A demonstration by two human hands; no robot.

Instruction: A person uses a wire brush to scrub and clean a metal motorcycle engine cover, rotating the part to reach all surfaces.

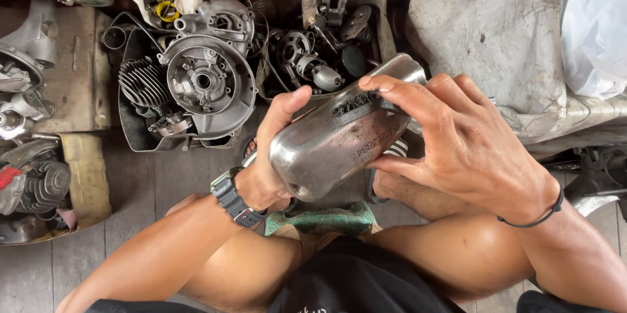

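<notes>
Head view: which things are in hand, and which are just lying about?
In hand:
metal cover, held by left hand
small brush, in right hand

Lying about:
engine case
cylinder
parts tray
plastic bag

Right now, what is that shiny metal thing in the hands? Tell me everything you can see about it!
The metal cover is a rounded, oblong shell of dull silvery metal, smudged and scratched, with stamped marks on its side. It lies tilted, one end toward the boxes of engine parts. The left hand grips its lower end, thumb on top. The right hand presses a small dark brush against its upper side.
</notes>
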